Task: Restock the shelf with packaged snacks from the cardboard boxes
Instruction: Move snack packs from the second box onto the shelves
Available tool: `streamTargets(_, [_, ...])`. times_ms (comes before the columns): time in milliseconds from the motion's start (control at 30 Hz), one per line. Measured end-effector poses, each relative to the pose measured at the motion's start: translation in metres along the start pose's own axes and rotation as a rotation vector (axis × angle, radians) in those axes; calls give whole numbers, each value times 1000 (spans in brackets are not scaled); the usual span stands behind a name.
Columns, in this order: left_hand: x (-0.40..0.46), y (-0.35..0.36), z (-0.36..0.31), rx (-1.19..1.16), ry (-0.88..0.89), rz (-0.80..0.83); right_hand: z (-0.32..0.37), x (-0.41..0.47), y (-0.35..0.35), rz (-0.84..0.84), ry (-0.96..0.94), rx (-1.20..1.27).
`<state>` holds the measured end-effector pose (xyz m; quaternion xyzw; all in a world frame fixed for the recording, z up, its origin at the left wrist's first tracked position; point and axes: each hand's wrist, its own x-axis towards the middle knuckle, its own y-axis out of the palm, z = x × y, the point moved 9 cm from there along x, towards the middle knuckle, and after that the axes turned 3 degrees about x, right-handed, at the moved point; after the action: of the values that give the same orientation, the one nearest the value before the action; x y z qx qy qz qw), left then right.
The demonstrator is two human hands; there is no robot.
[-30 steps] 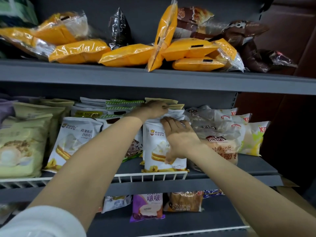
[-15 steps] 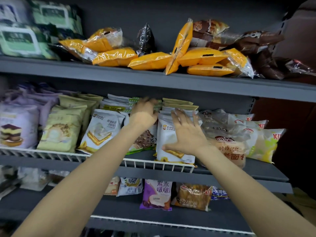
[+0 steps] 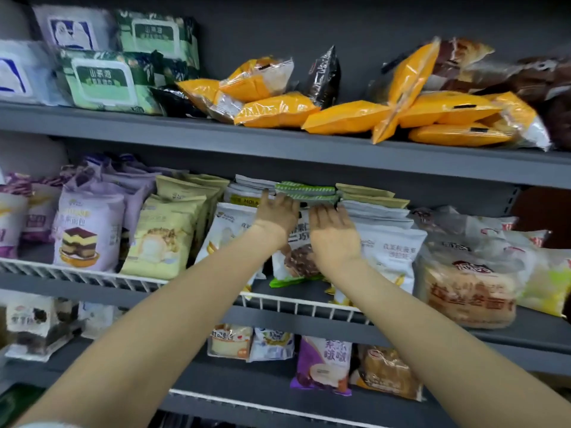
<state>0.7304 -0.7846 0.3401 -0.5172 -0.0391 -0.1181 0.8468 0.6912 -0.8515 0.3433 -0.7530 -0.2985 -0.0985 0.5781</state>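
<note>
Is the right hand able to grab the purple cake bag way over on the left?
Probably not right away. The right hand is at the green-edged packs, and the left hand and its arm lie between it and the purple cake bag.

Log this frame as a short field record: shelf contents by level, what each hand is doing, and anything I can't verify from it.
top shelf: orange packets, green wipes packs
middle shelf: purple cake bags, yellow bags, white snack bags, behind a white wire rail
bottom shelf: purple packet
left hand: fingers extended, on the green-edged packets
right hand: open, resting against the green-edged packets' front
cardboard boxes: not in view
</note>
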Motion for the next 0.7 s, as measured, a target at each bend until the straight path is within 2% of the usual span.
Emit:
streamTargets(67, [11, -8, -4, -4, 44, -91, -6, 9, 17, 161, 83, -83])
streamTargets(167, [21, -11, -3, -53, 77, -196, -7, 20, 34, 239, 66, -173])
streamTargets(200, [24, -9, -2, -61, 81, -210, -6, 24, 35, 208, 72, -183])
streamTargets(267, [28, -1, 0, -100, 70, -191, 7, 28, 32, 152, 32, -252])
streamTargets(367, [36, 11, 4, -181, 91, -110, 18, 27, 41, 244, 81, -266])
streamTargets(400, [38, 14, 8, -282, 104, -66, 18, 28, 41, 216, 132, -240])
streamTargets(467, [43, 16, 20, -655, 73, -9, 16, 30, 37, 91, 221, -149])
streamTargets(533, [50, 14, 43, -919, -52, -70, 22, 34, 39, -6, 194, -89])
streamTargets(600, [60, 20, 57, -956, -151, -85, 26, 40, 42, -70, 160, -7])
streamTargets(700, [74, 36, 53, -992, -129, 73, 23, 49, 54, -57, 197, 66])
